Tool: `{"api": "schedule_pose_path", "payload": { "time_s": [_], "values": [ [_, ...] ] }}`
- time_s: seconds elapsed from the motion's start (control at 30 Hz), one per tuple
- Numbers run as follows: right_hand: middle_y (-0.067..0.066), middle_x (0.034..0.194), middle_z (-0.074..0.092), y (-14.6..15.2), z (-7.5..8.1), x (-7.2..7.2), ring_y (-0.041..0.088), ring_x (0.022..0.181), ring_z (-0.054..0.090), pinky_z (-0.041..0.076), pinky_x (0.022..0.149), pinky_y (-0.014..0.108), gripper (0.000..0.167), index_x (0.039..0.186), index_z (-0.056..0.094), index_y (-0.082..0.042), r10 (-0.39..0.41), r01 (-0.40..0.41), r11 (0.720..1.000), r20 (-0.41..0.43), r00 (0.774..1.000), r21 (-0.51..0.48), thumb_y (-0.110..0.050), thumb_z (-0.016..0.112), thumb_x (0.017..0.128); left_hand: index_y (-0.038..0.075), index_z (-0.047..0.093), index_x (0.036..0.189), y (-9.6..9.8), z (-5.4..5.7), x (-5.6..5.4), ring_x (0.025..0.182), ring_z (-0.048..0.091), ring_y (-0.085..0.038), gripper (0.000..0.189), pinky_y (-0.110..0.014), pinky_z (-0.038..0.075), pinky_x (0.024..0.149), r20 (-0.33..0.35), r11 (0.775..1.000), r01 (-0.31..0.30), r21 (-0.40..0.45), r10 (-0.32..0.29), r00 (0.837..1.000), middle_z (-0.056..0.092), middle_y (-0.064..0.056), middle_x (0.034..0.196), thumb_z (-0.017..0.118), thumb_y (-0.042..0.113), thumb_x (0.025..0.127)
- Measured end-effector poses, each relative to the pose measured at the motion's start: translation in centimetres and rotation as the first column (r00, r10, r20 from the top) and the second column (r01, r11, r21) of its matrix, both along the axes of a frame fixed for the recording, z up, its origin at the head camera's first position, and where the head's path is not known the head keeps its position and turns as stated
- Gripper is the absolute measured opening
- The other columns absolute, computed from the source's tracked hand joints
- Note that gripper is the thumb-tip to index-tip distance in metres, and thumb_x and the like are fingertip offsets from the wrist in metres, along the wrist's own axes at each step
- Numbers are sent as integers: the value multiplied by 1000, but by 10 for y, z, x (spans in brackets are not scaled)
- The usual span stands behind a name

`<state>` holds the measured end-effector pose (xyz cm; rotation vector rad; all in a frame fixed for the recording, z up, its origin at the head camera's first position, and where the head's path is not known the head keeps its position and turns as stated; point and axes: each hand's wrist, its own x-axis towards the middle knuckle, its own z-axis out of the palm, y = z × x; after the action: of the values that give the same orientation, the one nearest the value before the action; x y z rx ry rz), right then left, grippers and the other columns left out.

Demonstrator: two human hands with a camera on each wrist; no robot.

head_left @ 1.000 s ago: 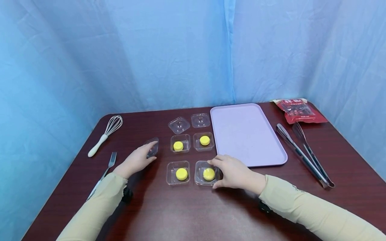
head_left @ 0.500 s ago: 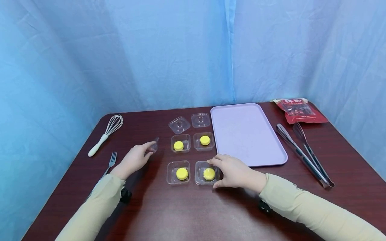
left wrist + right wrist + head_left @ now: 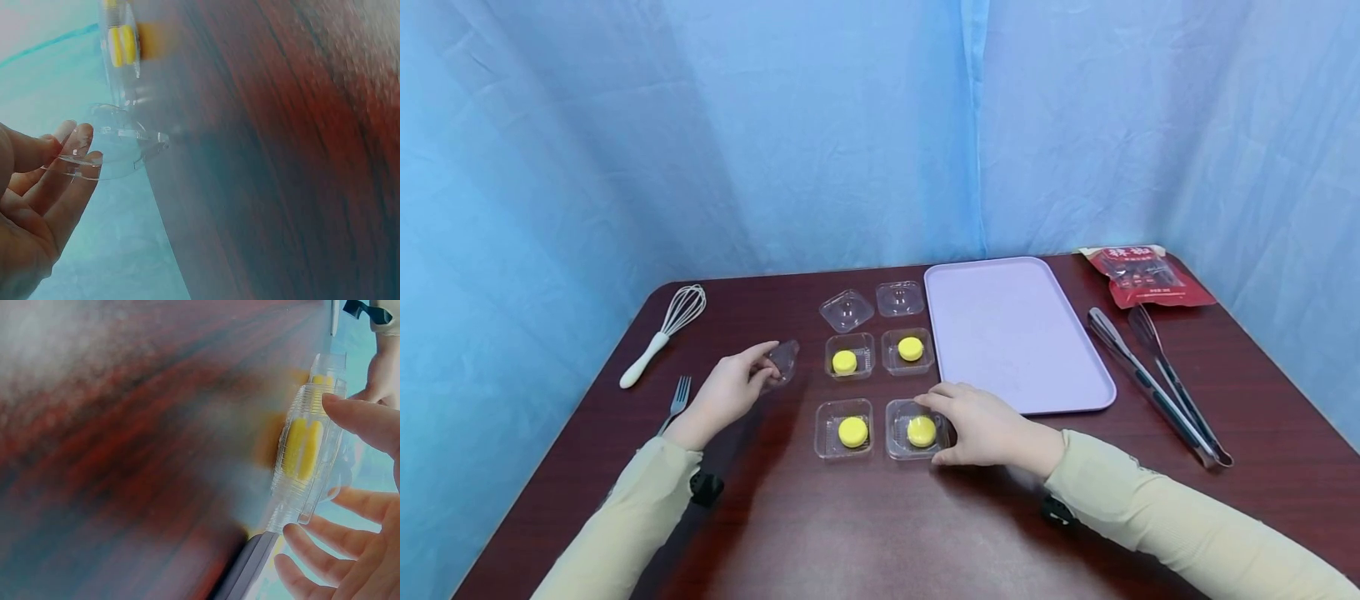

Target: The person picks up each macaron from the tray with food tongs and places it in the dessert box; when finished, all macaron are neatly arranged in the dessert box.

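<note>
My left hand (image 3: 730,392) pinches a clear plastic lid (image 3: 784,362) by its edge between thumb and fingers, left of the boxes. In the left wrist view the lid (image 3: 119,140) is tilted, its domed side facing away from the palm. With thumb and fingers spread across opposite sides, my right hand (image 3: 988,429) holds the near right clear plastic box (image 3: 897,450). Inside that box lies a yellow macaron (image 3: 921,432); the right wrist view shows its two halves (image 3: 303,449) side-on. Part of the box's right side is hidden by the hand.
Three more clear boxes, each with a yellow macaron (image 3: 853,432), sit beside and behind. Two clear lids (image 3: 847,310) lie behind them. A lilac tray (image 3: 1015,333), tongs (image 3: 1157,383) and a red packet (image 3: 1150,279) are right; a whisk (image 3: 662,333) and fork (image 3: 679,396) left.
My left hand has drawn slightly left, turning the lid so that it went nearly edge-on and now shows more of its face. The right hand and the boxes have stayed in place.
</note>
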<state>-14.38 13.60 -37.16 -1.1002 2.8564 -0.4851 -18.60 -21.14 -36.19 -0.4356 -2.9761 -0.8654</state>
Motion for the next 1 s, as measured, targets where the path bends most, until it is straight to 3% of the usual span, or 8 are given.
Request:
{"api": "schedule_pose_path", "payload": {
  "time_s": [0.23, 0.43, 0.63, 0.77, 1.0],
  "values": [
    [14, 122, 57, 0, -1, 0, 29, 106, 58, 48, 92, 44, 73, 127, 55, -2, -10, 10, 1000, 17, 1000, -9, -31, 83, 67, -1, 43, 139, 2, 0, 5, 88, 68, -24, 46, -33, 54, 71, 34, 994, -39, 106, 36, 999, 65, -11, 94, 52, 0, 94],
    [14, 123, 57, 1, -3, -1, 30, 107, 57, 48, 92, 44, 75, 130, 53, -4, -6, 6, 1000, 17, 1000, -17, -32, 83, 67, -1, 44, 138, 8, 4, 15, 85, 69, -24, 45, -34, 56, 73, -6, 983, -80, 168, 82, 997, 65, -12, 91, 54, -1, 94],
    [15, 122, 56, 1, -1, -1, 31, 107, 57, 48, 92, 45, 79, 133, 51, -6, -8, 8, 1000, 13, 1000, -24, -32, 84, 66, -1, 47, 136, 14, 10, 21, 83, 69, -25, 45, -23, 54, 65, -39, 961, -85, 263, 99, 994, 66, -16, 92, 56, -2, 92],
    [16, 123, 55, 1, -1, -1, 31, 107, 57, 48, 92, 45, 78, 133, 52, -8, -11, 11, 1000, 7, 1000, -25, -33, 84, 66, -2, 46, 136, 18, 13, 25, 79, 70, -19, 45, -19, 53, 65, 27, 914, -91, 395, 87, 996, 66, -19, 92, 55, -3, 92],
    [14, 124, 56, -2, 2, -2, 29, 109, 56, 48, 93, 44, 78, 132, 53, -8, -14, 11, 996, -33, 999, -89, -35, 84, 66, -5, 42, 138, 28, 14, 32, 74, 68, -4, 46, -23, 57, 71, 143, 807, -72, 586, -16, 990, 64, -14, 88, 53, -4, 93]
  ]
}}
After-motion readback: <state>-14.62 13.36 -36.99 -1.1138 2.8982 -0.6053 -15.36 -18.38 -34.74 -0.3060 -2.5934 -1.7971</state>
